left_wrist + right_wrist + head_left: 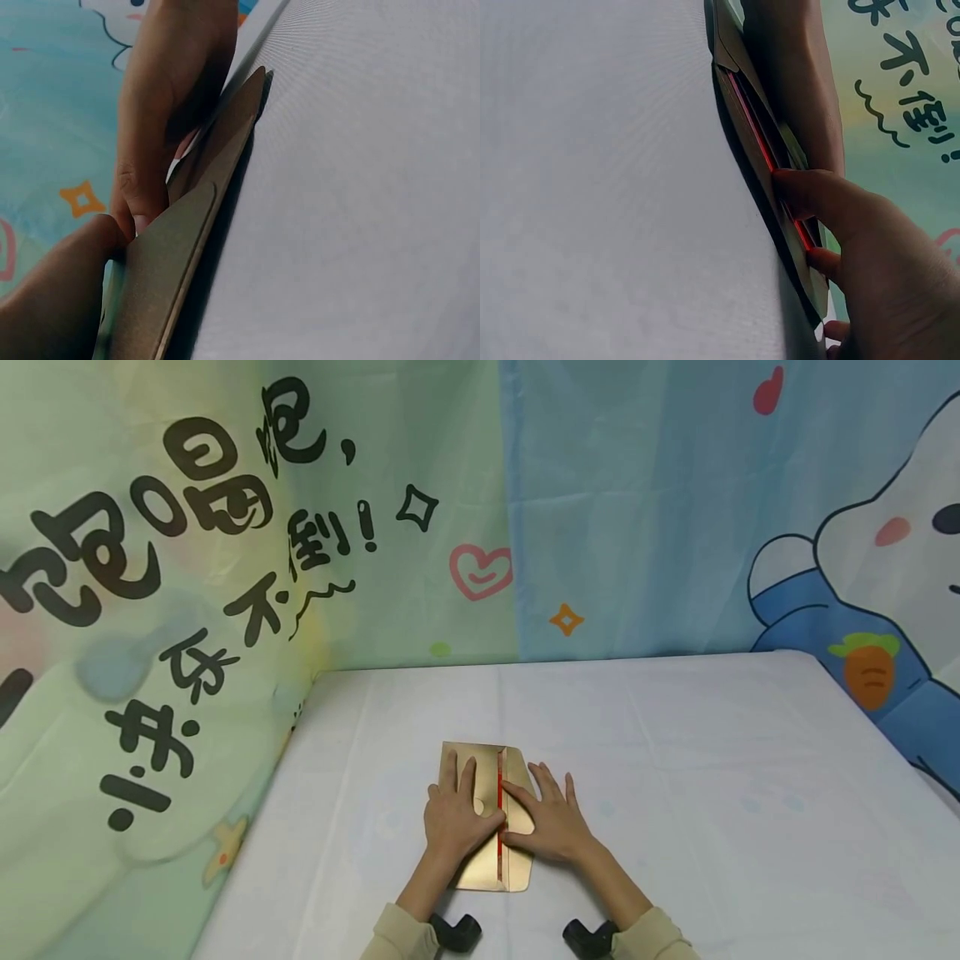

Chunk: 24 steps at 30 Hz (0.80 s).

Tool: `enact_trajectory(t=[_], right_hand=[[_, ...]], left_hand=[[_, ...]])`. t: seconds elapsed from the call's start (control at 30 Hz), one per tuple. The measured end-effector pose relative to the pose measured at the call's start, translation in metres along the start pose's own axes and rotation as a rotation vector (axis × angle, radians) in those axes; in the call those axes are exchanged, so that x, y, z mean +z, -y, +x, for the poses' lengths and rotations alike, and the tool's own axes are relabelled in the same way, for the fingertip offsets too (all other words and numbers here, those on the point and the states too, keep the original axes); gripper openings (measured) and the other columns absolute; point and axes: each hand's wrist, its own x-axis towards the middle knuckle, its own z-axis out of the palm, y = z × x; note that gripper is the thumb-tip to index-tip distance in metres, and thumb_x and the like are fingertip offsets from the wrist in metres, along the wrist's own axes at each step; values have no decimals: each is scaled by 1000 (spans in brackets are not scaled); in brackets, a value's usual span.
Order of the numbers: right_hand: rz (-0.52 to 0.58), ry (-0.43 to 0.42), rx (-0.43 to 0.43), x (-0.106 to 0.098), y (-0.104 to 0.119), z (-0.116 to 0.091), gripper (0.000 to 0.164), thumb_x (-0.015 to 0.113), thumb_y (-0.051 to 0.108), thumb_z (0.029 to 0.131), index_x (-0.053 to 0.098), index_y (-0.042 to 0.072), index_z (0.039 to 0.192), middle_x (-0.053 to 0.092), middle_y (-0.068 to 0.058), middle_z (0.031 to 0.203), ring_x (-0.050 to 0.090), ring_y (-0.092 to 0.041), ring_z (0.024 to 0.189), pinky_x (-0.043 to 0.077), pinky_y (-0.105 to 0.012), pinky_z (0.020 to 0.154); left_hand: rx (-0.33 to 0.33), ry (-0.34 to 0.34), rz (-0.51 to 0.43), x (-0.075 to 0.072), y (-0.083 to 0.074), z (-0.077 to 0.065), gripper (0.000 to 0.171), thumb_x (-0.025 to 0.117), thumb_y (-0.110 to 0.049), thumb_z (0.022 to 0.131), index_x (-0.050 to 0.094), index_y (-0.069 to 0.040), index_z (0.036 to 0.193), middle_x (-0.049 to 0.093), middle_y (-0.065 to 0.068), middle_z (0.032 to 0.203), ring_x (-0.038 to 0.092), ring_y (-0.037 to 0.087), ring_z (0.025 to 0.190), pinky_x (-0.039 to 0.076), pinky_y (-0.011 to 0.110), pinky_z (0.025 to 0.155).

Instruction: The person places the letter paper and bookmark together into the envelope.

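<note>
A gold envelope [480, 872] lies on the white-covered table, its flap [517, 868] folded out to the right. A narrow red strip [500, 768] shows along the opening. My left hand [454, 820] rests on the body of the envelope with fingers spread, its thumb reaching to the red strip. Over the flap is my right hand [557, 827], its thumb and index fingertip touching the strip a little apart from each other. From the right wrist view, these right-hand fingertips [787, 184] meet the red edge. Whatever lies inside the envelope is hidden.
Dark wrist-camera mounts [457, 933] sit below both wrists. White cloth [712, 777] covers the table. A printed curtain [405, 610] with lettering and a cartoon figure hangs behind and to the left of it.
</note>
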Motion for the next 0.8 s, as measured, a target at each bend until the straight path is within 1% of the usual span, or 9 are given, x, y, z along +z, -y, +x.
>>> enact_trajectory(t=[0.23,0.37,0.57,0.7,0.8], right_hand=[[28,-31,-11,0,-2,1,76,62,58,69,50,18,133,33,-24,140,23,-42,132,8,-64,100],[39,1,15,-4,2,2,75,63,56,69,50,18,133,32,-24,141,21,-42,133,6,-63,101],[2,76,58,-9,7,3,76,59,60,71,47,21,136,28,-22,144,15,-39,136,4,-62,102],[9,82,51,-9,8,4,74,59,59,73,48,23,136,26,-22,146,13,-39,136,3,-63,101],[12,67,35,-9,8,4,71,59,57,74,50,22,135,26,-22,145,14,-41,135,4,-63,101]], left_hand=[[6,8,15,0,0,0,92,52,-68,64,38,-21,142,22,9,150,49,30,76,34,26,46],[8,1,15,0,0,-1,92,52,-68,64,38,-21,142,22,9,150,49,30,75,34,26,45],[17,-2,12,-3,0,-1,92,53,-67,65,38,-20,142,22,10,150,50,32,78,36,28,47],[22,-10,4,-4,-1,-2,91,53,-66,64,39,-19,141,23,11,150,49,30,76,35,27,46],[20,-12,-3,-3,-2,-2,90,53,-64,64,39,-19,141,23,12,150,49,29,75,34,26,45]])
